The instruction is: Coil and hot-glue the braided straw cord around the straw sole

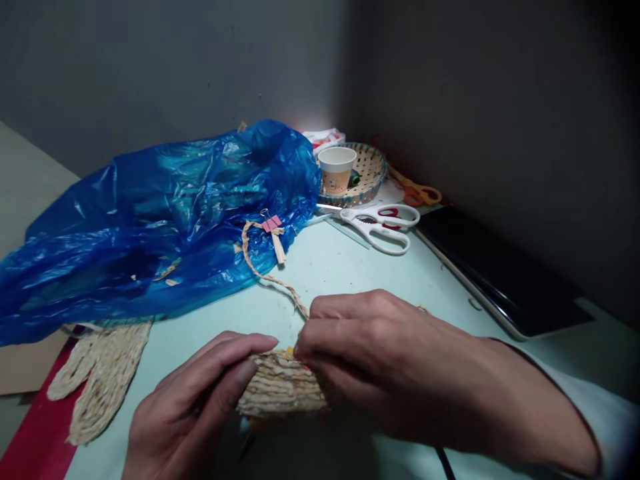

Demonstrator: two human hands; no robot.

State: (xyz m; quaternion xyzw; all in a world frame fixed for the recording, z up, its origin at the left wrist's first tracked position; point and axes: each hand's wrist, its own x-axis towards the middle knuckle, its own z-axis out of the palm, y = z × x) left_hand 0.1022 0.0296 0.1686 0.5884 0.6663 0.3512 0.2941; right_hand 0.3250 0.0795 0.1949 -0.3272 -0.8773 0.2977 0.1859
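Note:
A small piece made of coiled straw cord is held up near the front of the table. My left hand grips its left side between thumb and fingers. Closed in a pinch at its upper right edge is my right hand; its fingertips are partly hidden, and bits of yellow and red show beside them. A twisted straw cord runs from the right hand up to a pink binder clip, which clamps its far end by the blue bag.
A crumpled blue plastic bag covers the back left. White-handled scissors lie before a woven basket with a paper cup. Orange scissors, a black tablet-like device and a flat straw piece lie around.

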